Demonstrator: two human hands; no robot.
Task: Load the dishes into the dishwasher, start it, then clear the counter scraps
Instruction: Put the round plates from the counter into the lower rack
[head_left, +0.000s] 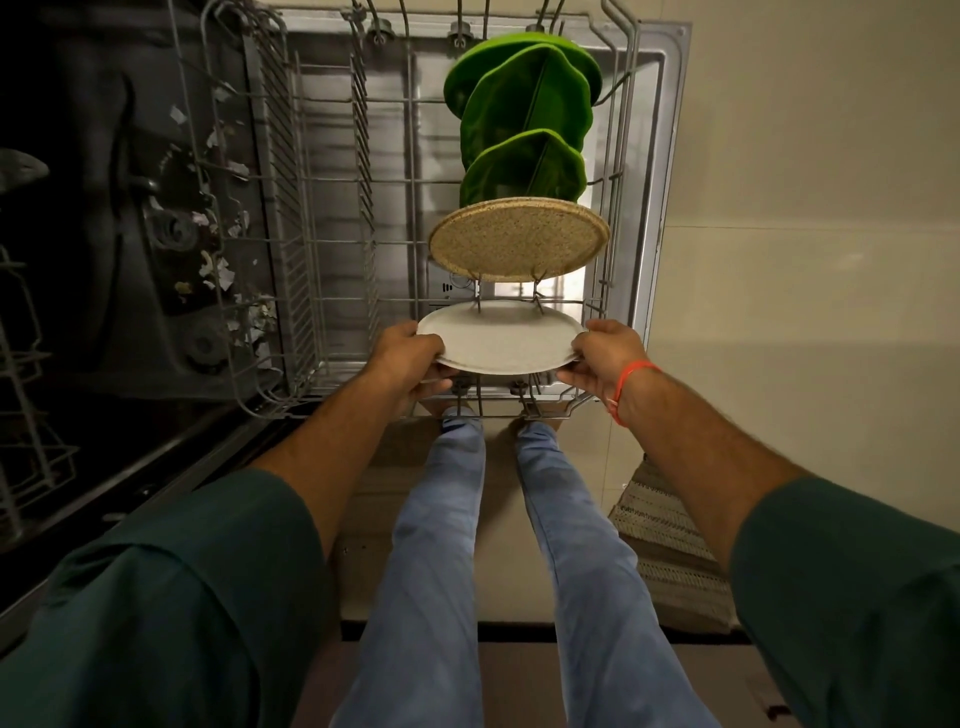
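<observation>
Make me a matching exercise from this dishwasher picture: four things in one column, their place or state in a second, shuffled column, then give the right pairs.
Things
1. Pale white round plate
2. Speckled tan round plate
3. Green leaf-shaped plates
4. Torn pale paper scraps

Places or states
A. Standing in the far end of the wire rack
B. Gripped at both edges by the left hand and right hand
C. Scattered on the dark surface left of the rack
D. Slotted in the rack, just behind the held plate

Pairs: 1-B, 2-D, 3-A, 4-C
</observation>
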